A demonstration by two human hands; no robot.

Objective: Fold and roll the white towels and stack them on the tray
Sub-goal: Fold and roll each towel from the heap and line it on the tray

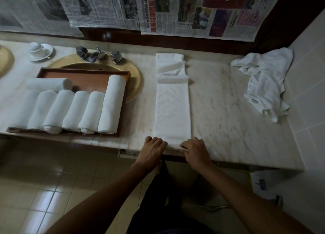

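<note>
A white towel (173, 100), folded into a long narrow strip, lies on the marble counter (219, 110) and runs from the back wall to the front edge. My left hand (153, 147) and my right hand (196, 150) both grip its near end at the counter's edge, fingers curled over the small first turn of the roll. To the left a wooden tray (88, 77) holds several rolled white towels (75, 110) side by side, with one more roll (49, 84) lying crosswise behind them. A crumpled white towel (263, 82) lies at the far right of the counter.
The tray sits over a beige sink (135, 79) with chrome taps (98, 55). An upturned cup on a saucer (40, 51) stands at the back left. Newspaper sheets (193, 10) hang on the wall behind. A tiled wall bounds the counter on the right.
</note>
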